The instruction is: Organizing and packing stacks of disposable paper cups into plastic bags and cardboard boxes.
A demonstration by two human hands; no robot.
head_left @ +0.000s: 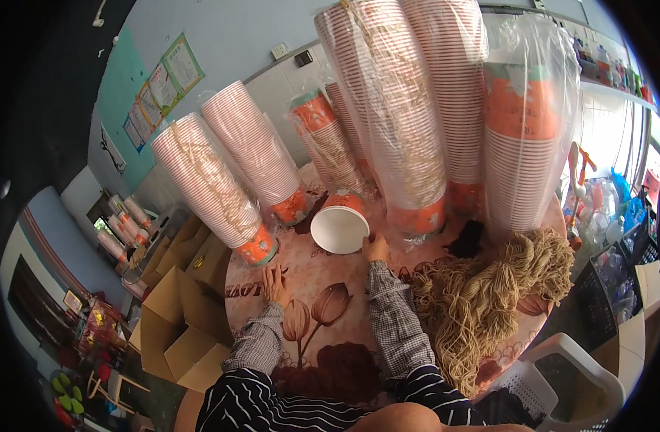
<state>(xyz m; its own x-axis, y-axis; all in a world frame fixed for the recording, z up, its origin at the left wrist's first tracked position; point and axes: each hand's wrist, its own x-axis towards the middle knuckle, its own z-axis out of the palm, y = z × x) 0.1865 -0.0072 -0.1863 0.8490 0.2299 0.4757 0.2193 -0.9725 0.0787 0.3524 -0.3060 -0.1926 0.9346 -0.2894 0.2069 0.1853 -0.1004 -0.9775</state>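
1. Overhead, head view: a round surface (323, 288) covered with a brown and pink flower-print cloth carries tall stacks of orange-and-white paper cups wrapped in clear plastic sleeves (409, 115); more stacks (222, 180) lean at the left.
2. Room: a pale wall with posters (157, 90) rises at upper left; folded cardboard boxes (179, 302) stand on the floor left of the surface; a white plastic basket (560, 374) sits at lower right, and shelves with bottles (611, 68) run along the upper right.
3. A heap of tan string bundles (488, 295) lies on the right part of the surface, with a small dark object (468, 237) just behind it; its kind cannot be told.
4. Hidden or cut off: the tops of the tallest stacks leave the picture's upper edge; the fisheye rim darkens the corners; goods at the far right are too small to tell apart.
5. A single paper cup (341, 225) lies tipped on its side near the middle of the surface, its white inside facing the camera, in front of the stacks.
6. Right hand (376, 248): rests just beside the cup's lower right rim, seemingly touching it, fingers loosely curled; no closed grasp shows.
7. Left hand (274, 284): lies flat on the surface with fingers spread, holding nothing, well left of and nearer than the cup.
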